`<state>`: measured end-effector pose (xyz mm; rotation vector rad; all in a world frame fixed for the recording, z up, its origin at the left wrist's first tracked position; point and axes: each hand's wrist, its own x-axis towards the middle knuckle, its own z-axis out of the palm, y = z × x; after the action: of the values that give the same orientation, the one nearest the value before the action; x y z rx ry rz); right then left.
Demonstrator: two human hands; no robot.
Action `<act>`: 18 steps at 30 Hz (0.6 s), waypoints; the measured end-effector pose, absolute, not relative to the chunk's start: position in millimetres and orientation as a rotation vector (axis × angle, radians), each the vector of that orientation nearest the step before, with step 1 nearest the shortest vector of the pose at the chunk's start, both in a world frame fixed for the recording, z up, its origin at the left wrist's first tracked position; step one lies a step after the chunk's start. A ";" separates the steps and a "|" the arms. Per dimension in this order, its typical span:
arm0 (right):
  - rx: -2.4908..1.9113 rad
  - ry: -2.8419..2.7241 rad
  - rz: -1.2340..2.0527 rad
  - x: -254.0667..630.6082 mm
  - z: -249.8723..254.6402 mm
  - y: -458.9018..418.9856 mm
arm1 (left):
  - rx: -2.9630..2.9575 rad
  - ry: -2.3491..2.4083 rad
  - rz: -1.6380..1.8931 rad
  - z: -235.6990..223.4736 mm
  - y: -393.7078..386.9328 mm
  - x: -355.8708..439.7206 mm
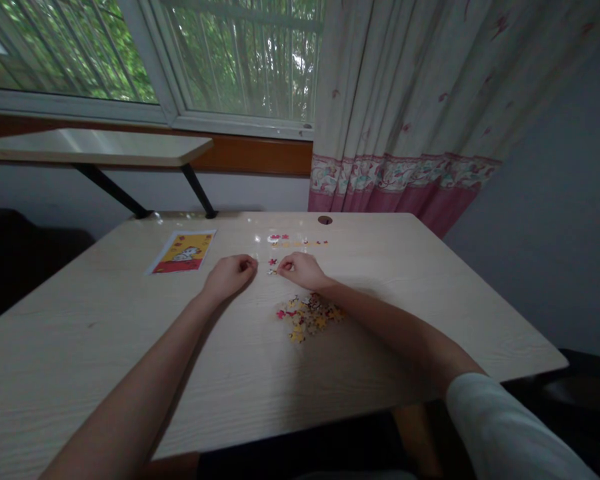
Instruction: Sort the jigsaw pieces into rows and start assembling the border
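Sleeve (510, 420) cut off below; whether the hands (230, 275) (303, 270) hold anything, too small to tell.

Puzzle pieces (310, 315) heaped beneath the right forearm (380, 310).

No text, label, brand, number or sign can be read.
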<state>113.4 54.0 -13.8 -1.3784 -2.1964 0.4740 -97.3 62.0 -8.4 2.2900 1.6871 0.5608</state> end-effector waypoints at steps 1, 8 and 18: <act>-1.387 -2.198 0.475 112.8 -14.1 54.4 | 2.292 1.693 0.555 -8.5 62.1 -97.4; -1.333 -2.282 0.474 116.8 -4.7 50.4 | 2.286 1.690 0.550 -8.5 62.0 -97.5; -0.939 -2.743 0.696 146.8 16.5 20.8 | 2.289 1.702 0.555 -9.9 61.7 -96.7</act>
<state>146.8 20.8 16.5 -0.9393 -2.7430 0.6963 -96.7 61.7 -9.9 2.2890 1.7019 0.5552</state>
